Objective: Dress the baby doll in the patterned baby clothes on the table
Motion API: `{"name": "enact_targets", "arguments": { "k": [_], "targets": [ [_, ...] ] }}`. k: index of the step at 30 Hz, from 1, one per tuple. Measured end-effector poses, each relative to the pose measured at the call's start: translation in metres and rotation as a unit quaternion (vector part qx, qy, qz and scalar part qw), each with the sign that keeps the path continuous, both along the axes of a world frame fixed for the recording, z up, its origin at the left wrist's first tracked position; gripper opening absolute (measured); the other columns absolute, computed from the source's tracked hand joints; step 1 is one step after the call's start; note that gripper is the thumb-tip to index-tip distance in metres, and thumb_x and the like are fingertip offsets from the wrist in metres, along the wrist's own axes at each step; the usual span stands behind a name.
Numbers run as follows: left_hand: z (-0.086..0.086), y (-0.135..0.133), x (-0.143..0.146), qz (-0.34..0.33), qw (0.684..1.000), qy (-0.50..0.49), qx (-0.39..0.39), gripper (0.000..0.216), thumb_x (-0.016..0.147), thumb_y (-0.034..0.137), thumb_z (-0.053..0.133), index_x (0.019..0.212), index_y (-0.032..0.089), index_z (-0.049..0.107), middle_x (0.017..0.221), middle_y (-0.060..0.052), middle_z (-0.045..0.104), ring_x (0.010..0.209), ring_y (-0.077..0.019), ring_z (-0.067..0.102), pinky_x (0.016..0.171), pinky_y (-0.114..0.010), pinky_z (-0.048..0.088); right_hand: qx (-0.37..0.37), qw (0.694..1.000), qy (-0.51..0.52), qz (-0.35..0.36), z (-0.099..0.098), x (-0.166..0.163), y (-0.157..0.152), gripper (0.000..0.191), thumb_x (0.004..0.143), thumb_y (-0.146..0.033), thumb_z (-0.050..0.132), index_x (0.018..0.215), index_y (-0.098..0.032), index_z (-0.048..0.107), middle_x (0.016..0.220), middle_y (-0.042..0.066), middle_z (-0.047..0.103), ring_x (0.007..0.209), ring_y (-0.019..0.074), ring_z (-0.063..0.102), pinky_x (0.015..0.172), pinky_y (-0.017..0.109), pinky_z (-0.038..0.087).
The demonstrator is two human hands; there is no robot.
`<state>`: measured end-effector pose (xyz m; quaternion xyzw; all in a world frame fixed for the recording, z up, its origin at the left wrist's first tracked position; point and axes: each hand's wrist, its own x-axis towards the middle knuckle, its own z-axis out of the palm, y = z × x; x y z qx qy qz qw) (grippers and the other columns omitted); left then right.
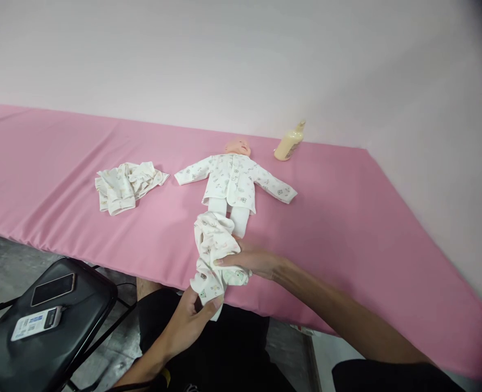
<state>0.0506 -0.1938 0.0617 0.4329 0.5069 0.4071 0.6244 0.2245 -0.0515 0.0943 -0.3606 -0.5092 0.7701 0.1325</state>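
Observation:
A baby doll lies on its back, dressed in a white printed jacket with its sleeves spread out. White legs show below the jacket hem. Printed baby pants are bunched around the lower part of the legs, hiding the feet. My left hand pinches the lower end of the pants at the table's front edge. Higher up, my right hand grips the pants from the right, its thumb on top of the cloth.
A crumpled white printed garment lies to the left on the pink-covered table. Near the wall, a cream pump bottle rests tilted. On the black chair are a phone and a white device.

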Motion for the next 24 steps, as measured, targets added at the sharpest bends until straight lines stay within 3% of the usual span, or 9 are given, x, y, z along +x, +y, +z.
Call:
{"name": "enact_targets", "arguments": {
  "k": [8, 16, 19, 24],
  "targets": [
    [0.003, 0.0, -0.002, -0.015, 0.999, 0.04, 0.001, 0.029, 0.091, 0.04, 0.06, 0.108, 0.017, 0.065, 0.099, -0.005, 0.063, 0.092, -0.02, 0.055, 0.084, -0.028, 0.045, -0.018, 0.999, -0.011, -0.038, 0.005, 0.002, 0.0, 0.047, 0.072, -0.032, 0.079, 0.115, -0.017, 0.066, 0.112, 0.009, 0.069, 0.102, 0.0234, 0.065, 0.083, 0.035, 0.054],
    [0.009, 0.005, -0.012, -0.059, 0.998, 0.027, 0.021, 0.033, 0.091, 0.037, 0.061, 0.117, 0.017, 0.066, 0.108, -0.006, 0.066, 0.098, -0.0219, 0.056, 0.087, -0.028, 0.044, -0.022, 0.997, 0.007, -0.075, 0.002, 0.0, -0.005, 0.041, 0.074, -0.031, 0.076, 0.112, -0.017, 0.065, 0.107, 0.007, 0.069, 0.1, 0.022, 0.064, 0.086, 0.035, 0.053],
    [0.01, 0.007, -0.015, -0.058, 0.998, 0.011, 0.013, 0.033, 0.091, 0.036, 0.06, 0.118, 0.017, 0.067, 0.106, -0.007, 0.067, 0.097, -0.0218, 0.058, 0.087, -0.028, 0.045, -0.024, 0.998, 0.006, -0.05, 0.001, 0.002, -0.005, 0.041, 0.079, -0.035, 0.072, 0.116, -0.018, 0.064, 0.113, 0.007, 0.068, 0.104, 0.0212, 0.063, 0.088, 0.034, 0.053],
    [0.016, 0.009, -0.02, -0.031, 0.998, -0.05, 0.008, 0.038, 0.09, 0.033, 0.063, 0.126, 0.02, 0.065, 0.123, -0.008, 0.065, 0.11, -0.0246, 0.059, 0.098, -0.032, 0.044, 0.022, 1.0, 0.0, 0.02, 0.006, 0.005, 0.001, 0.044, 0.084, -0.037, 0.069, 0.124, -0.02, 0.061, 0.12, 0.008, 0.066, 0.115, 0.0225, 0.06, 0.093, 0.036, 0.052]
  ]
}}
